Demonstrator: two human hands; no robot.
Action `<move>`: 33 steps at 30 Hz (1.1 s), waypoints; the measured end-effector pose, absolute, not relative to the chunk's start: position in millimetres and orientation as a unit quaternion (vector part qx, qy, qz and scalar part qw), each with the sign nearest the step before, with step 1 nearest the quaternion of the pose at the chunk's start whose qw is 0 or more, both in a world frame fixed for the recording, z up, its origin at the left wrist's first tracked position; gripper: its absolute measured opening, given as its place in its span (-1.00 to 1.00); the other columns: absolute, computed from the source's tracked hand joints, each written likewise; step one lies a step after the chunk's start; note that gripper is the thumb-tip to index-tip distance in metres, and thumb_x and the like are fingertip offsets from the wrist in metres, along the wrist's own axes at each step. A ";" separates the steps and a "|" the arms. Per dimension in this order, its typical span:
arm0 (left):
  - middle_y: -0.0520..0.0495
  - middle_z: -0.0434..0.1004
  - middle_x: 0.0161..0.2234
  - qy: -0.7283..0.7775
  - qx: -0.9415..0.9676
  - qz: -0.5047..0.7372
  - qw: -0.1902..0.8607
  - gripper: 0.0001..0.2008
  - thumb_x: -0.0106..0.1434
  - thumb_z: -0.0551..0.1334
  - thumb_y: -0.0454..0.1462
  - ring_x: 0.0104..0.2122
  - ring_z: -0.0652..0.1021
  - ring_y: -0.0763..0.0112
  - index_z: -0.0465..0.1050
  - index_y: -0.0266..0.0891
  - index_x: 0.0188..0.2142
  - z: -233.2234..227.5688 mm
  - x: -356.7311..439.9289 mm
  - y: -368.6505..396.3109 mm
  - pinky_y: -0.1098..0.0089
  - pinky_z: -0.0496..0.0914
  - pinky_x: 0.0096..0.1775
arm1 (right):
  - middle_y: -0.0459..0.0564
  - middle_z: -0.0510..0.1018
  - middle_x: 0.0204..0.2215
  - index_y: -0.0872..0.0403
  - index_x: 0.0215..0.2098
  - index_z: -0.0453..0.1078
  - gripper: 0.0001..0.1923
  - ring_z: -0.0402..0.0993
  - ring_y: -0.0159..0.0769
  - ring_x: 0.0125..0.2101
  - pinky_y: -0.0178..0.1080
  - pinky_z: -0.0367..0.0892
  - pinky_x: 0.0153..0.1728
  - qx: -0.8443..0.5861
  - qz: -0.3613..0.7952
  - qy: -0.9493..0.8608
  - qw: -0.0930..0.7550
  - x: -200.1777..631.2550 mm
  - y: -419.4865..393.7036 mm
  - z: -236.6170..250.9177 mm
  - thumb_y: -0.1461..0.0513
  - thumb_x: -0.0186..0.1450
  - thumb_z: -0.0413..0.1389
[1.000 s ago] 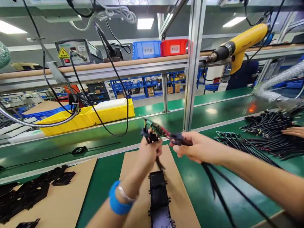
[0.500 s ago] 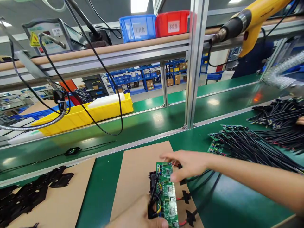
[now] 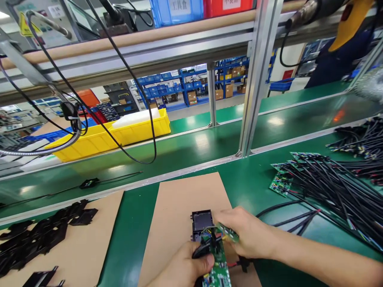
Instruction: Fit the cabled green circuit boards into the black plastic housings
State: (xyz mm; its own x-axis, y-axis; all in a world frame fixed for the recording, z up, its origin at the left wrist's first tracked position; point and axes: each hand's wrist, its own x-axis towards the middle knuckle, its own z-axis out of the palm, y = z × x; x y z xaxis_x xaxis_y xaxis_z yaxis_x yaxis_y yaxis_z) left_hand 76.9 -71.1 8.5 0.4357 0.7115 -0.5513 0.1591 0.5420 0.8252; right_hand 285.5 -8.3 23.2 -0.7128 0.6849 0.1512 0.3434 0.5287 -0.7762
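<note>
My left hand (image 3: 187,265) is closed on a green circuit board (image 3: 220,268), its thumb lying over the black wires on the board's left side. The fingers of my right hand (image 3: 243,233) grip a small green board section (image 3: 228,232) at the far end, which is tilted against the rest. Whether the two pieces are still joined, I cannot tell. Just beyond the board, a black plastic housing (image 3: 202,220) lies on the brown cardboard sheet (image 3: 176,199). A black connector (image 3: 244,263) on a red lead sticks out at the board's right.
Black plastic parts (image 3: 50,235) lie on another cardboard sheet (image 3: 85,251) at left. Wired boards with black cables (image 3: 323,187) are piled at right. A metal post (image 3: 254,87) and a yellow bin (image 3: 140,129) stand behind; a hot-air gun (image 3: 350,24) hangs upper right.
My right hand has gone from spread above the board's far edge to gripping its end section, which now tilts. The black housing shows more. The view has shifted downward.
</note>
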 end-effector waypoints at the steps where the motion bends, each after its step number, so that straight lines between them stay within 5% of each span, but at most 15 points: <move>1: 0.02 0.33 -0.46 0.488 0.450 0.202 0.720 -0.44 0.01 0.35 0.15 -0.46 0.31 0.45 0.41 -0.31 -0.34 6.6 76.9 -71.2 0.44 0.22 -0.36 | -0.15 0.40 -0.48 0.08 -0.43 0.28 -0.89 0.24 -0.41 -0.48 -0.36 0.09 -0.46 -0.315 0.368 -0.841 0.239 285.8 -10.8 24.8 0.35 0.09 0.13; 6: 0.04 0.29 -0.47 0.526 0.588 0.168 0.591 -0.50 0.12 0.28 0.13 -0.45 0.25 0.44 0.42 -0.31 -0.33 6.5 75.9 -74.3 0.46 0.16 -0.42 | -0.17 0.46 -0.42 0.03 -0.25 0.36 -0.70 0.34 -0.35 -0.44 -0.38 0.19 -0.44 -0.340 0.482 -0.796 0.139 282.4 -21.3 32.2 0.18 0.07 0.28; 12: 0.02 0.31 -0.44 0.508 0.530 0.184 0.653 -0.47 0.05 0.30 0.18 -0.40 0.32 0.41 0.39 -0.27 -0.40 3.3 83.7 -77.9 0.41 0.26 -0.29 | -0.05 0.50 -0.35 0.06 -0.19 0.33 -0.76 0.40 -0.22 -0.32 -0.27 0.23 -0.27 -0.405 0.351 -0.837 0.112 279.9 -44.4 17.5 0.31 0.14 0.15; 15: -0.05 0.43 -0.36 0.491 0.546 0.137 0.664 -0.42 0.09 0.24 0.21 -0.34 0.42 0.33 0.43 -0.27 -0.25 8.6 73.9 -78.3 0.35 0.32 -0.20 | -0.06 0.49 -0.36 0.05 -0.18 0.32 -0.71 0.40 -0.22 -0.32 -0.30 0.22 -0.32 -0.390 0.377 -0.836 0.080 285.4 -39.2 20.2 0.21 0.14 0.22; 19: -0.19 0.55 -0.19 0.540 0.673 -0.005 0.506 -0.47 0.26 0.11 0.12 -0.24 0.53 0.14 0.39 -0.23 -0.02 34.3 57.3 -75.9 0.25 0.38 -0.20 | -0.14 0.44 -0.43 0.05 -0.21 0.33 -0.63 0.32 -0.33 -0.44 -0.37 0.17 -0.47 -0.293 0.513 -0.806 0.044 288.3 -18.5 19.8 0.02 0.15 0.25; 25: -0.23 0.59 -0.30 0.537 0.772 -0.134 0.313 -0.56 0.39 -0.09 -0.06 -0.28 0.57 -0.01 0.50 -0.18 -0.19 66.9 43.2 -66.4 0.17 0.37 -0.26 | -0.19 0.33 -0.52 0.08 -0.41 0.28 -0.76 0.22 -0.41 -0.48 -0.38 0.12 -0.47 -0.386 0.540 -0.732 0.154 282.3 -5.2 -7.6 0.14 0.14 0.23; 30: -0.18 0.58 -0.17 0.582 0.759 -0.073 0.281 -0.68 0.35 0.01 -0.15 -0.18 0.55 0.01 0.45 -0.12 -0.04 56.5 16.8 -49.2 0.14 0.35 -0.17 | -0.15 0.38 -0.58 0.12 -0.49 0.36 -0.77 0.21 -0.43 -0.55 -0.37 0.09 -0.52 -0.398 0.585 -0.692 0.146 275.1 -0.4 -8.3 0.14 0.24 0.13; 33: -0.14 0.52 -0.07 0.598 0.726 0.061 0.334 -0.50 0.18 0.10 -0.34 -0.22 0.55 0.22 0.27 -0.14 0.15 40.0 21.6 -37.2 0.27 0.36 -0.16 | -0.17 0.36 -0.61 0.11 -0.52 0.41 -0.78 0.22 -0.44 -0.55 -0.36 0.08 -0.50 -0.428 0.495 -0.740 0.155 264.3 6.0 -2.9 0.17 0.22 0.16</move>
